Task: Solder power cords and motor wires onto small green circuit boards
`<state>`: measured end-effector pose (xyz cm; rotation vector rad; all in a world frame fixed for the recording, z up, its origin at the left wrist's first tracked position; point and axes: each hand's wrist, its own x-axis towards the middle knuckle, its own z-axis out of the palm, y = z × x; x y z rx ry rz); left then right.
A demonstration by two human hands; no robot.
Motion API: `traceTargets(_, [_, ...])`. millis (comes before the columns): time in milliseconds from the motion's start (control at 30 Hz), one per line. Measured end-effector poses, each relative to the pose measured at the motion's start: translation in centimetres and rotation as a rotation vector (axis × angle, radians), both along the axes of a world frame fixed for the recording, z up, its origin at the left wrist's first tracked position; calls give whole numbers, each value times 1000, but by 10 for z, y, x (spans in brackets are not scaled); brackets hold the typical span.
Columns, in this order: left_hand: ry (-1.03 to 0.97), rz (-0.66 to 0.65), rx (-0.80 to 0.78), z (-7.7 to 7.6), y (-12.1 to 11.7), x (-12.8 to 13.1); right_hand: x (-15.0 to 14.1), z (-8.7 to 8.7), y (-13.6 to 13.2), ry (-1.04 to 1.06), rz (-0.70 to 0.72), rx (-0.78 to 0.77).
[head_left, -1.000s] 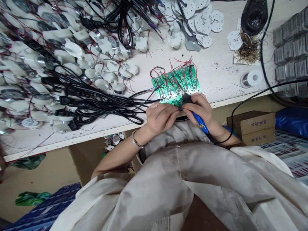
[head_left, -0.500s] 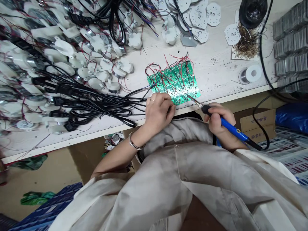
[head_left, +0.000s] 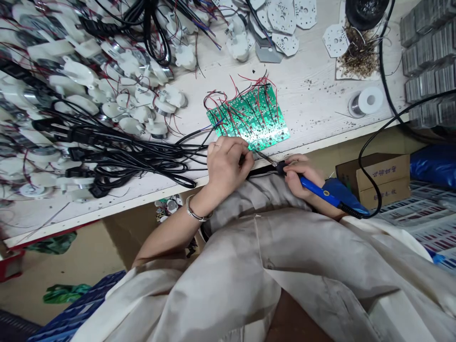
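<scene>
A green circuit board (head_left: 263, 124) with many red and black wires lies on the bench near its front edge. My left hand (head_left: 228, 160) rests at the board's lower left corner, thumb and fingers pinched together; what sits between them is hidden. My right hand (head_left: 299, 175) is closed around a blue soldering iron (head_left: 318, 191). The iron's tip points left and meets the board's lower edge, close to my left fingertips. Black power cords (head_left: 153, 159) run along the bench up to my left hand.
White motors (head_left: 124, 102) with thin wires crowd the left side. Perforated white plates (head_left: 281, 16) lie at the back. On the right are a solder spool (head_left: 370, 101), a pile of brownish residue (head_left: 359, 57), a dark bowl (head_left: 366, 12) and stacked grey pieces (head_left: 427, 61). The iron's cord (head_left: 363, 152) loops at right.
My right hand has brought the soldering iron left and slightly down, from the board's middle to its lower edge beside my left fingers. The whole view has shifted a little.
</scene>
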<state>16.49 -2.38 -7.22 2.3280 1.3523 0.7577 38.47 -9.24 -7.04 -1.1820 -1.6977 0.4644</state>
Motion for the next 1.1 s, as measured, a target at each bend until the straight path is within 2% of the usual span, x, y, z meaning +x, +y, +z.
traceTargets(267, [21,36,-17,-1,-1,3,-2,4,3,-39,-9,107])
traceTargets(467, [51,56,28,0,-2,5,1,4,3,-7,15,69])
traceTargets(633, [72,68,-53,3,-3,5,-2,-2,4,28,15,173])
traceTargets(833, [52,61,-85,5,-3,5,1,-4,0,98,-2,45])
traceTargets(1100, [57,60,-63,8,-1,4,3,3,-4,113,-62,-89])
